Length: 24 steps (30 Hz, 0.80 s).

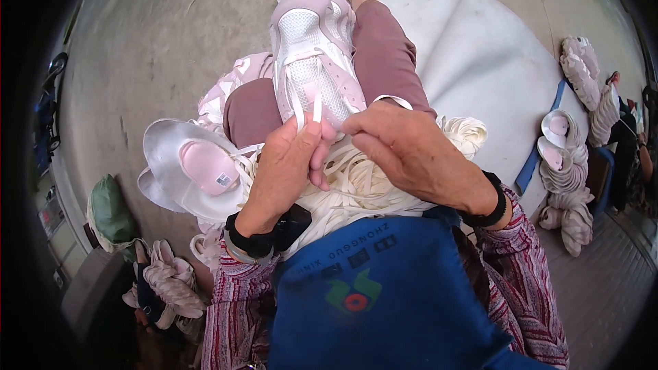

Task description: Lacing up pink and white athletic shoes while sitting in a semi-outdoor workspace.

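Observation:
A pink and white shoe upper with white mesh lies across my lap, its toe pointing away from me. A white shoelace is threaded through it, and two strands run down toward me. My left hand is closed, pinching the strands between thumb and fingers. Just to its right, my right hand is closed beside the upper's near edge. A white lace loop shows behind its knuckles; its fingertips are partly hidden. Below both hands, a heap of loose cream-white laces covers my lap.
More shoe uppers with a pink inner sole sit at my left. Rows of stacked uppers lie at the right, past a pale sheet. A green bag and an upper bundle are at lower left. A blue apron covers me.

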Tool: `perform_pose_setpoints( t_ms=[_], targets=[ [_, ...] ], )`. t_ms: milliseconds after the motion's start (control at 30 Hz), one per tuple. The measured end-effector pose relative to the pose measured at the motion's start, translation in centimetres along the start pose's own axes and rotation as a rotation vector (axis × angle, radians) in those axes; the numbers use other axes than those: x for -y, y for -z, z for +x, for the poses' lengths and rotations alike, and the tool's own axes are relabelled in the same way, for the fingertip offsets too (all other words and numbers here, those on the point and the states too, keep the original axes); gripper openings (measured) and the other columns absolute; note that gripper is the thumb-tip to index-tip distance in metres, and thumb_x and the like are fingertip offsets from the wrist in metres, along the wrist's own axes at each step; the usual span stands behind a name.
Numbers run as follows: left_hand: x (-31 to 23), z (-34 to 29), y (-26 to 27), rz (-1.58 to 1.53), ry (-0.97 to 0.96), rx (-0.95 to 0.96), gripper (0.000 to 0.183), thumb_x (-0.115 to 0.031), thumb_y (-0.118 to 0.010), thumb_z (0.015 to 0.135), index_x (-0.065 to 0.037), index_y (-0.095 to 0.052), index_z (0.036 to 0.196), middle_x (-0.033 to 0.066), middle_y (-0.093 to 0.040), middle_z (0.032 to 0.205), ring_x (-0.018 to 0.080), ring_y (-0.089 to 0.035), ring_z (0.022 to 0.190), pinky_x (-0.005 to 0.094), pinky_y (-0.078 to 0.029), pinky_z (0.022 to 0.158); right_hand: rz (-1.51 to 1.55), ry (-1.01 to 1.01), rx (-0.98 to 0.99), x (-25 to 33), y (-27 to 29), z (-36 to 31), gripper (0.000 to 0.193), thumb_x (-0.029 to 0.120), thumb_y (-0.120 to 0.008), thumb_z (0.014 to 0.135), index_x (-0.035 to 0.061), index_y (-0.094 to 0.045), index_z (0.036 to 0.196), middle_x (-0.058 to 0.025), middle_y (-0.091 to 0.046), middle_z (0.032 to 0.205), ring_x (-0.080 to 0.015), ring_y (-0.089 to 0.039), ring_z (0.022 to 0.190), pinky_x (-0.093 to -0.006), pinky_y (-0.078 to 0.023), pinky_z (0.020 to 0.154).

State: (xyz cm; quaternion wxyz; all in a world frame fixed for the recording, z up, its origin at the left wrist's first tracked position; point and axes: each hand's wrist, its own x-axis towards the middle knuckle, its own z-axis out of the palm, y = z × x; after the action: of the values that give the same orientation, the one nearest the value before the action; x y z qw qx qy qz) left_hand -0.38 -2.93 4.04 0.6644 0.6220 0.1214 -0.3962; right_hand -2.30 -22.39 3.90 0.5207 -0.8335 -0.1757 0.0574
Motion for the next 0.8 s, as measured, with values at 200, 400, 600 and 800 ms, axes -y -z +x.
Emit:
perform_pose_setpoints(
  t_ms=[200, 400, 600, 800],
  targets=[
    [-0.5, -0.8, -1.4, 0.13, -0.003, 0.1, 0.033, -0.032, -0.041, 0.1, -0.002, -0.055, 0.096, -0.0047, -0.038, 0.062, 0.0035, -0.038, 0.049, 0.0194, -0.041, 0.045, 0.209, -0.345, 0.142, -1.5, -0.5, 1.1, 0.017, 0.008, -0.049, 0.09, -0.0014, -0.062, 0.097, -0.0153, -0.062, 0.076, -0.0254, -0.061, 0.071, -0.0341, -0.047, 0.066],
    [-0.1, -1.0, -1.3, -0.114, -0.006, 0.291, 0.033, -0.034, -0.04, 0.1, -0.003, -0.053, 0.098, -0.0075, -0.033, 0.061, 0.0024, -0.028, 0.047, 0.0189, -0.03, 0.04, 0.357, -0.374, 0.071, -1.9, -2.1, 3.1, 0.029, 0.019, -0.049, 0.095, -0.0013, -0.06, 0.111, -0.0111, -0.066, 0.082, -0.0165, -0.064, 0.073, -0.0282, -0.051, 0.067],
    [1.5, -0.8, -2.4, -0.299, -0.123, 0.417, 0.035, -0.034, -0.04, 0.1, -0.003, -0.056, 0.092, -0.0055, -0.035, 0.059, 0.0028, -0.031, 0.042, 0.0192, -0.024, 0.036, 0.851, -0.778, 0.121, -0.3, -2.7, 4.8, 0.038, 0.03, -0.048, 0.098, -0.002, -0.055, 0.119, -0.0085, -0.065, 0.085, -0.0121, -0.063, 0.071, -0.0228, -0.053, 0.062],
    [2.3, -0.4, -2.0, -0.226, -0.158, 0.409, 0.042, -0.037, -0.036, 0.101, -0.003, -0.057, 0.086, -0.0041, -0.038, 0.058, 0.0042, -0.034, 0.047, 0.0207, -0.029, 0.042, 1.071, -0.853, 0.126, -0.5, -2.2, 5.3, 0.031, 0.016, -0.054, 0.095, -0.0041, -0.054, 0.119, -0.0037, -0.061, 0.08, -0.0083, -0.059, 0.061, -0.0218, -0.053, 0.061]
  ],
)
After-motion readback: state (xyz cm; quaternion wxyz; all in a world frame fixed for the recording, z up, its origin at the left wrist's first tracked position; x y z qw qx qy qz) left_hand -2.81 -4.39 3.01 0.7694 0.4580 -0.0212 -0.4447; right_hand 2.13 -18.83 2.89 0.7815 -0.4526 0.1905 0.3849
